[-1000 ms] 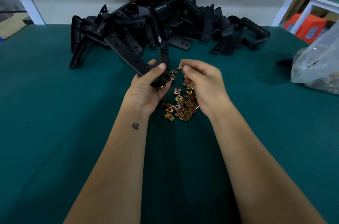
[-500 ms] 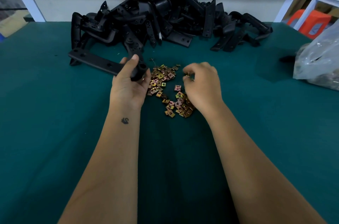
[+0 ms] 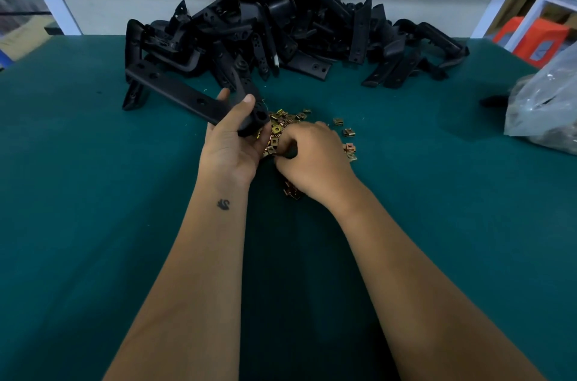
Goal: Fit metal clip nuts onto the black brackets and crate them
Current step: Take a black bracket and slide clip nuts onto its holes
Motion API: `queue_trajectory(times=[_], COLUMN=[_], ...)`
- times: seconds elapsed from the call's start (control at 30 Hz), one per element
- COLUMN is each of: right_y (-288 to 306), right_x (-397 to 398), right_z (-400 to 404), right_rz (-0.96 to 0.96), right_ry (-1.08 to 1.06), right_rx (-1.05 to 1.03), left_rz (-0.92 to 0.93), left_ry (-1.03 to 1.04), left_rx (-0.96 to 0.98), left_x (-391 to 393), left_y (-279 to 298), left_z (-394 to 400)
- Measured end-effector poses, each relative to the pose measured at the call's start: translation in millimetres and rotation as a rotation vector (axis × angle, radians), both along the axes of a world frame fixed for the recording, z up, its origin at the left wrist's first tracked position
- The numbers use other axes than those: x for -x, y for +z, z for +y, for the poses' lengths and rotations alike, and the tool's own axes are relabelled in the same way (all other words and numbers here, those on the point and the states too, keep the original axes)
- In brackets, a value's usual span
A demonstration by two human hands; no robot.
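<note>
My left hand [image 3: 232,146] grips one end of a long black bracket [image 3: 175,91], which stretches up and to the left over the green table. Beside it, my right hand [image 3: 312,159] lies palm down on a small heap of brass-coloured clip nuts [image 3: 282,123], with its fingers curled and pinching among them. Which nut it holds is hidden under the fingers. A large pile of black brackets [image 3: 281,31] lies at the back of the table, just beyond both hands.
A clear plastic bag [image 3: 543,106] with dark contents sits at the right edge of the green table [image 3: 93,193]. White frame posts stand behind the table. An orange stool [image 3: 530,40] stands beyond the far right corner.
My left hand swung the bracket from upright in front of me down and to the left. My right hand dropped from the bracket's end onto the nut heap and closed its fingers there.
</note>
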State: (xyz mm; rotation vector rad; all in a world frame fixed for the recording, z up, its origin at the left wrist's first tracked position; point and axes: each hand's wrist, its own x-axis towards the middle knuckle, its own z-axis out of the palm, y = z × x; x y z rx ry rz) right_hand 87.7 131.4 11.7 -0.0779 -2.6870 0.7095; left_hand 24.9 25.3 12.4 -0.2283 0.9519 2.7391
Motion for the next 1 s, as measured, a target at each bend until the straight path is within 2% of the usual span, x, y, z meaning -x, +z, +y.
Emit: queue_trajectory(times=[0.17,0.3,0.63,0.8,1.0], right_y=[7,14,19,20,18], right_x=[-2,-3,-5,-7,-6], right_z=[7,15,24,27,31], right_rz=[0.101,0.197,0.256,0.214,0.226], right_ry=[-0.054,-0.052,-0.035,0.050,0.083], right_rx=[0.528,0.810,1.065,1.317,1.361], left_rz=[0.023,0.039,0.174,0.185,0.181], left_ry=[-0.047,-0.129,-0.321,-0.377,-0.391], left_rx=[0.008,0.043,0.123,0.117,0.093], left_x=[-2,-7,-16,-16,-17], left_y=[2,5,9,7,7], left_z=[0,1,3,4,6])
